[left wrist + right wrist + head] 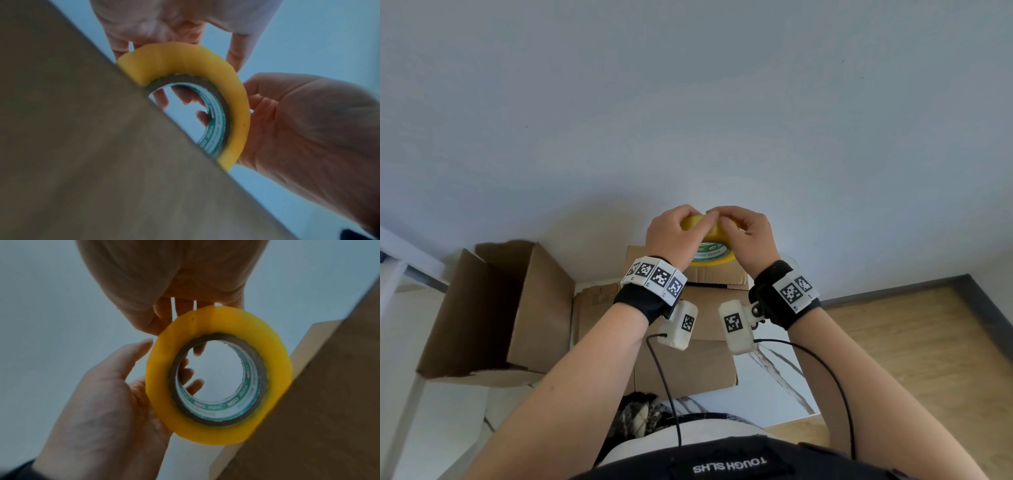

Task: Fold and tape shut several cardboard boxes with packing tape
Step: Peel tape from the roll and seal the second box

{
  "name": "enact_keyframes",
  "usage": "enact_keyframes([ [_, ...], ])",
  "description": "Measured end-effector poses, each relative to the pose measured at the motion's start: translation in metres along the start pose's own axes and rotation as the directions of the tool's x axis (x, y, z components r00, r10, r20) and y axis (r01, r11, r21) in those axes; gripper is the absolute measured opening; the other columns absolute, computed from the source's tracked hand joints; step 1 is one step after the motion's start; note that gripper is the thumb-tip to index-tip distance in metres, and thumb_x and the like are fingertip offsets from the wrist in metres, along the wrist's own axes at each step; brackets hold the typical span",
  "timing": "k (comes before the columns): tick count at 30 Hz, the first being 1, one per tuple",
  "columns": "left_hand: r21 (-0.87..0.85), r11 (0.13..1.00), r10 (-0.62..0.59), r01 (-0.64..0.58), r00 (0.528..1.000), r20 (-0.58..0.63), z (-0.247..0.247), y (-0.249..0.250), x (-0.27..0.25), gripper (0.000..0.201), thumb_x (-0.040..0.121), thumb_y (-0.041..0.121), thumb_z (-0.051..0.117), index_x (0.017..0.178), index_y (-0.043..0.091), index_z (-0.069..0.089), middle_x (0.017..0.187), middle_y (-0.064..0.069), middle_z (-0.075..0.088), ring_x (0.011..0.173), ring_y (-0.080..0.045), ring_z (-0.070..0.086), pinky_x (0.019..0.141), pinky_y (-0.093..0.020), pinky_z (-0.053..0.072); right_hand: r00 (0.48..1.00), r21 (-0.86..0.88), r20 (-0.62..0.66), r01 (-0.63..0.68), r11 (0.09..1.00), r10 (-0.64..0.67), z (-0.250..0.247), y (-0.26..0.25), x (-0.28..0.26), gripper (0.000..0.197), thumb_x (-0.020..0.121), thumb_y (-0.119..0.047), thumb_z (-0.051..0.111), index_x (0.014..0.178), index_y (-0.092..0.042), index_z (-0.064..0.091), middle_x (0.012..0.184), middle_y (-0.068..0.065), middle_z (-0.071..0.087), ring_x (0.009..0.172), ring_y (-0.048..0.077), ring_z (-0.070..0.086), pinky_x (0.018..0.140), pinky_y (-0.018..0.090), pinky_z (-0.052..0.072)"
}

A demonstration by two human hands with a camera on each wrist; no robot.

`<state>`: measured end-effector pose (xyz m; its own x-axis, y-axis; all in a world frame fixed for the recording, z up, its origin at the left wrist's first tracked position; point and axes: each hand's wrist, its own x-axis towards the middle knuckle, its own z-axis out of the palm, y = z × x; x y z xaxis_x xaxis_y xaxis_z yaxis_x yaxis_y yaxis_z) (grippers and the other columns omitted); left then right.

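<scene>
A yellow packing tape roll point(710, 245) with a green-printed core is held up in front of the wall, above a brown cardboard box point(688, 363). My left hand point(686, 226) grips the roll from the left and my right hand point(736, 226) from the right. Their fingertips meet on the roll's top edge. In the left wrist view the roll point(236, 113) shows behind the cardboard point(82, 146), with my right hand point(287, 121) cupping its rim. The right wrist view shows the roll point(218, 431) side-on, my left hand point(123, 386) against it, fingers behind the core.
An open cardboard box point(517, 308) stands at the left on the white marble-pattern table point(774, 383). More flat cardboard point(592, 308) lies behind the middle box. Wooden floor point(911, 342) shows at the right. Black cables hang from both wrist cameras.
</scene>
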<state>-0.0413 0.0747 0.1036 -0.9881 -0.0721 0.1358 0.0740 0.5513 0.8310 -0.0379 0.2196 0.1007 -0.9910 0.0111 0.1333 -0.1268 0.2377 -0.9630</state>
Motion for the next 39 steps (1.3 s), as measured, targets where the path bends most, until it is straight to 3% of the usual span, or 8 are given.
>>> enact_keyframes([
  [7,0.006,0.997,-0.077,0.077,0.994,0.078,-0.002,-0.001,0.007,0.052,0.086,0.067,0.052,0.064,0.021,0.063,0.065,0.0,0.066,0.069,-0.02,0.067,0.067,-0.036,0.052,1.0,0.062,-0.013,0.008,0.998,-0.007,-0.001,0.01,0.002,0.028,0.089,-0.02,0.054,0.108,-0.014,0.073,0.103,0.0,0.074,0.098,0.015,0.068,0.084,0.031,0.056],
  [14,-0.005,0.999,0.054,-0.053,0.991,0.121,-0.014,-0.004,0.005,0.05,0.099,0.049,0.04,0.057,0.023,0.032,0.052,0.006,0.03,0.05,-0.016,0.034,0.057,-0.032,0.026,0.942,0.262,0.089,-0.337,0.904,0.325,-0.006,0.024,-0.002,0.03,0.105,-0.025,0.044,0.092,-0.014,0.068,0.088,0.001,0.067,0.084,0.01,0.064,0.081,0.029,0.052],
  [20,-0.128,0.992,0.018,0.016,0.965,0.26,-0.025,-0.009,0.009,0.031,0.088,0.046,0.047,0.099,0.028,0.07,0.095,0.008,0.07,0.096,-0.017,0.066,0.087,-0.039,0.051,0.936,0.194,0.174,-0.339,0.921,0.308,-0.002,0.021,0.003,0.032,0.108,-0.03,0.034,0.104,-0.009,0.058,0.096,0.007,0.06,0.09,0.014,0.06,0.08,0.024,0.053],
  [24,-0.204,0.975,-0.026,0.093,0.95,0.311,-0.028,0.0,0.005,0.039,0.082,0.04,0.054,0.109,0.021,0.075,0.102,0.003,0.073,0.102,-0.014,0.066,0.092,-0.033,0.051,0.939,0.189,0.166,-0.331,0.925,0.302,-0.002,0.026,0.003,0.035,0.108,-0.032,0.034,0.104,-0.01,0.06,0.095,0.006,0.061,0.089,0.014,0.061,0.082,0.028,0.052],
  [28,-0.219,0.97,-0.023,0.104,0.94,0.341,-0.031,0.007,0.003,0.027,0.095,0.016,0.054,0.113,0.022,0.073,0.101,0.007,0.071,0.099,-0.004,0.063,0.089,-0.027,0.047,0.936,0.2,0.13,-0.348,0.916,0.327,-0.003,0.027,0.004,0.035,0.108,-0.033,0.035,0.11,-0.01,0.062,0.1,0.007,0.064,0.094,0.016,0.062,0.083,0.029,0.054],
  [32,-0.218,0.972,-0.003,0.084,0.938,0.348,-0.03,0.011,0.0,0.029,0.087,0.024,0.052,0.106,0.031,0.074,0.093,0.019,0.071,0.093,0.0,0.065,0.085,-0.025,0.051,0.935,0.197,0.126,-0.352,0.915,0.332,-0.003,0.026,0.003,0.034,0.108,-0.035,0.034,0.11,-0.015,0.061,0.105,0.009,0.065,0.098,0.017,0.064,0.088,0.034,0.055],
  [35,-0.186,0.98,-0.022,0.077,0.96,0.278,-0.024,0.01,-0.001,0.032,0.077,0.036,0.056,0.1,0.03,0.077,0.092,0.01,0.075,0.09,-0.009,0.069,0.084,-0.033,0.057,0.942,0.2,0.142,-0.327,0.924,0.303,-0.002,0.022,0.001,0.04,0.109,-0.034,0.032,0.112,-0.006,0.06,0.102,0.01,0.064,0.094,0.017,0.065,0.084,0.031,0.057],
  [39,-0.295,0.949,-0.08,0.111,0.99,0.115,-0.019,0.013,-0.001,0.01,0.074,0.037,0.071,0.08,0.032,0.076,0.079,0.014,0.074,0.081,-0.008,0.07,0.075,-0.029,0.056,0.97,0.145,0.133,-0.223,0.964,0.204,-0.003,0.013,-0.001,0.055,0.103,-0.046,0.036,0.101,0.005,0.056,0.088,0.011,0.057,0.084,0.017,0.057,0.084,0.041,0.05],
])
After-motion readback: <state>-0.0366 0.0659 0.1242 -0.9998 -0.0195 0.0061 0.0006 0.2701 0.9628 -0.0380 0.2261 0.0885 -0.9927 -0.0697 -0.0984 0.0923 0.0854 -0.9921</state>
